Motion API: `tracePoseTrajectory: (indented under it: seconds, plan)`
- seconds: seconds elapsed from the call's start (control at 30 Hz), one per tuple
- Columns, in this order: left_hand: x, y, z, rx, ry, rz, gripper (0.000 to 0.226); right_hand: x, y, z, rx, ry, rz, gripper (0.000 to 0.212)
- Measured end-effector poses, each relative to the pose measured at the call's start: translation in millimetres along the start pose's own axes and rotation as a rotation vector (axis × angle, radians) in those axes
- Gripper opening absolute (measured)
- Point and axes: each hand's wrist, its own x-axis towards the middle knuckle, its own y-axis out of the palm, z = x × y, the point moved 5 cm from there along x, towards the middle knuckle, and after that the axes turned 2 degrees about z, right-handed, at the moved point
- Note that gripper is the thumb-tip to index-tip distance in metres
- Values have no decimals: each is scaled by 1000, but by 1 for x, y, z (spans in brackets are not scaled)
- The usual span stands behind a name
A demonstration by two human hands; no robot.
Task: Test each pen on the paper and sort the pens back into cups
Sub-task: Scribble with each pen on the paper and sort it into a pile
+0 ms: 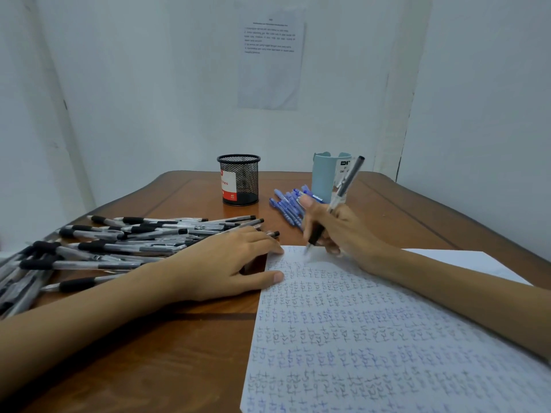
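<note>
My right hand (343,231) grips a black pen (343,192) in a writing hold, its tip touching the top edge of the paper (372,338), which is covered in rows of the word "test". My left hand (226,263) lies flat with fingers spread, pressing the paper's top left corner. A pile of black pens (119,242) lies on the table at the left. Several blue pens (287,207) lie behind my right hand. A black mesh cup (238,180) stands at the back centre and a light blue cup (325,177) to its right.
Everything sits on a brown wooden table (179,338) pushed against a white wall. A printed sheet (269,58) is stuck on the wall. A second white sheet (465,263) pokes out under my right forearm.
</note>
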Motion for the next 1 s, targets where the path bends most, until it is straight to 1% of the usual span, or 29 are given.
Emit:
tracePoseTrajectory:
  seconds: [0.07, 0.13, 0.2, 0.23, 0.33, 0.43, 0.6, 0.67, 0.77, 0.9, 0.93, 1.0]
  plan:
    - [0, 0, 0, 5, -1, 4, 70, 0, -10, 1, 30, 69, -91, 51]
    - [-1, 0, 0, 7, 3, -1, 70, 1, -20, 1, 76, 100, -163, 36]
    - [-1, 0, -1, 6, 8, -5, 75, 1, -24, -1, 112, 121, -165, 17]
    - [-2, 0, 0, 1, 5, 1, 75, 1, -25, -2, 128, 132, -158, 16]
    - [-2, 0, -1, 3, 1, 8, 76, -1, -23, -4, 152, 144, -123, 23]
    - [-2, 0, -1, 2, -9, 19, 69, -3, -18, -6, 176, 163, -94, 28]
    - [-2, -1, -1, 6, -2, 12, 71, -3, -23, -8, 108, 211, -138, 22]
    - [-1, 0, 0, 7, -5, 18, 70, -2, -28, -10, 72, 230, -151, 23]
    - [-2, 0, 1, -2, 10, 3, 75, 1, -41, -12, -76, 249, -169, 27]
    - [-3, -1, -1, 1, 41, 9, 78, -1, -73, -20, -364, 361, -94, 17]
    - [-2, -2, -2, 11, 50, 15, 80, -4, -84, -23, -458, 395, -88, 21]
    - [-2, -5, -6, 19, 55, 27, 82, -16, -107, -27, -612, 458, -139, 31]
